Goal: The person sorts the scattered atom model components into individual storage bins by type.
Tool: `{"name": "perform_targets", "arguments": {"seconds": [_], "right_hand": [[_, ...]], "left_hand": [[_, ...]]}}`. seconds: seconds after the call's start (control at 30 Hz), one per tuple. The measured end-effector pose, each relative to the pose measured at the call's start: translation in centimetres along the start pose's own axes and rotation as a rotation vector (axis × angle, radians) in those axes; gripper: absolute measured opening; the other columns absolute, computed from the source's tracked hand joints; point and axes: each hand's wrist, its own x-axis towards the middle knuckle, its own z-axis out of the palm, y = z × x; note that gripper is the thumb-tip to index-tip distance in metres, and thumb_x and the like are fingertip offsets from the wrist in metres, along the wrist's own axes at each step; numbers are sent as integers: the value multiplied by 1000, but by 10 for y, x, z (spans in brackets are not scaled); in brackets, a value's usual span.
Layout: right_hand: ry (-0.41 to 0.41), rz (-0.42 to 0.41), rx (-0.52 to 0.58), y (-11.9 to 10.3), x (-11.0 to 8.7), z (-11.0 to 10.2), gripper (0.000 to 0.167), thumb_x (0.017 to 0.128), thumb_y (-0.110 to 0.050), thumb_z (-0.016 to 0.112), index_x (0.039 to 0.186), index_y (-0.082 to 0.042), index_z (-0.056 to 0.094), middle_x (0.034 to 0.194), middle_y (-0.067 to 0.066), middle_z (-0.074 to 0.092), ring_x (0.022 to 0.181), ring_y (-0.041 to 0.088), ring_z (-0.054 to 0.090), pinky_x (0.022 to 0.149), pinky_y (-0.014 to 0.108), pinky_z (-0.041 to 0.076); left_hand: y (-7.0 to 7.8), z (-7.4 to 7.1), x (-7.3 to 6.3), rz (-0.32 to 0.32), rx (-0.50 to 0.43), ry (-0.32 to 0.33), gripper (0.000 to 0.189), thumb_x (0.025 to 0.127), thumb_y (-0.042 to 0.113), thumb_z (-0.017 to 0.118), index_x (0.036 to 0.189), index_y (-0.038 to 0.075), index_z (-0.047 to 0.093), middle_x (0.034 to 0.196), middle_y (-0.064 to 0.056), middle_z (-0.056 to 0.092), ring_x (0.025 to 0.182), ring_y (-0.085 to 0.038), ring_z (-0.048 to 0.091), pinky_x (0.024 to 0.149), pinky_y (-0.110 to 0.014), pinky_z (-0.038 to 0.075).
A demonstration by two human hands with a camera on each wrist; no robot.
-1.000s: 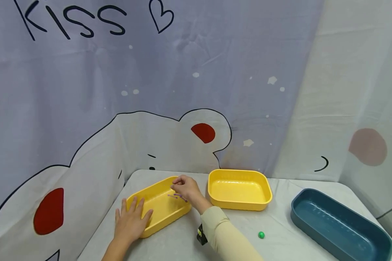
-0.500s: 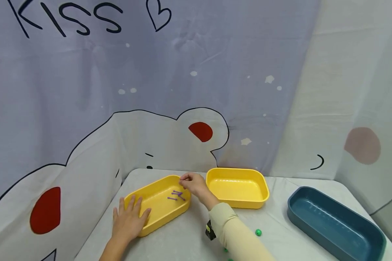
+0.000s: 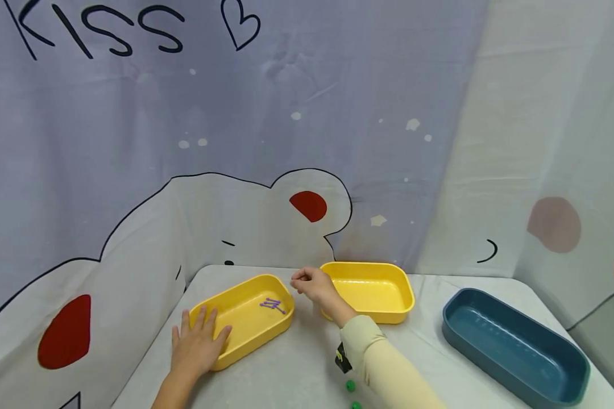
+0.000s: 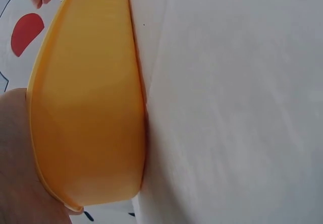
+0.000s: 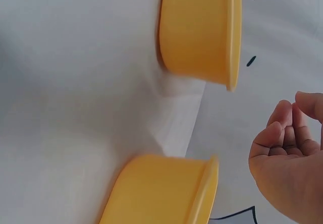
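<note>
White cloth covers the worktop (image 3: 281, 378), with a printed cloth behind it; nearest the viewer, at about half past five in the head view, two small green balls (image 3: 350, 385) sit close to the right sleeve (image 3: 389, 372), which is pale yellow; at four o'clock lies a long, deep blue tray (image 3: 517, 341), well apart from both hands.

Around seven o'clock, the left hand (image 3: 196, 343) rests across the rim of the nearer yellow tray (image 3: 243, 329), its fingers straight and spread, clenched on nothing; this tray slants, its far end pointing to about two o'clock, and towards that end a loose cluster of thin purple sticks (image 3: 271, 305) lies on the tray floor.

Almost at six o'clock and farther off, the right hand (image 3: 314, 286) hovers above the gap between the two yellow trays; its fingers are bent, thumb close to the fingertips, and I cannot tell whether anything small is pinched there; just beyond, at five o'clock, stands the farther yellow tray (image 3: 391, 316), one end partly covered by that hand; farthest away hangs the backdrop (image 3: 256, 125), lavender and white, with "Kiss" lettered at ten o'clock.
</note>
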Motion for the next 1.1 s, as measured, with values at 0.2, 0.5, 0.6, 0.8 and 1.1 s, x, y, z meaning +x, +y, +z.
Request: {"name": "perform_targets", "arguments": {"seconds": [0.2, 0.5, 0.6, 0.8, 1.1], "right_hand": [[-7, 20, 13, 4, -8, -15, 9, 95, -19, 72, 98, -11, 70, 88, 2, 66, 86, 27, 64, 75, 30, 52], [5, 38, -12, 13, -17, -35, 9, 95, -20, 72, 99, -11, 70, 89, 3, 67, 80, 17, 61, 74, 28, 54], [5, 29, -16, 16, -20, -41, 10, 95, -20, 72, 99, -11, 71, 89, 3, 67, 80, 17, 60, 74, 28, 53], [17, 8, -26, 24, -30, -54, 12, 94, -21, 73, 98, -10, 70, 87, 3, 66, 79, 17, 59, 72, 28, 51], [36, -10, -44, 32, -52, -74, 12, 94, -22, 73, 98, -11, 69, 87, 2, 65, 79, 17, 58, 69, 28, 50]], "left_hand": [[0, 0, 1, 0, 2, 0, 77, 103, 60, 40, 156, 3, 37, 163, -27, 23, 148, -59, 0, 112, -78, 3], [0, 1, 3, 0, -17, -10, 75, 104, 57, 41, 157, 4, 34, 164, -27, 20, 148, -58, -1, 112, -78, 2], [-2, 1, 3, -7, -29, -14, 77, 104, 59, 39, 158, 4, 31, 164, -27, 18, 148, -58, -1, 112, -78, 1], [-3, -1, 3, -28, -55, -38, 80, 103, 62, 37, 159, 4, 29, 165, -27, 16, 148, -58, -3, 112, -77, -1], [-4, -1, 5, -25, -78, -45, 85, 103, 66, 31, 159, 3, 26, 165, -28, 12, 148, -59, -3, 112, -78, -2]]}}
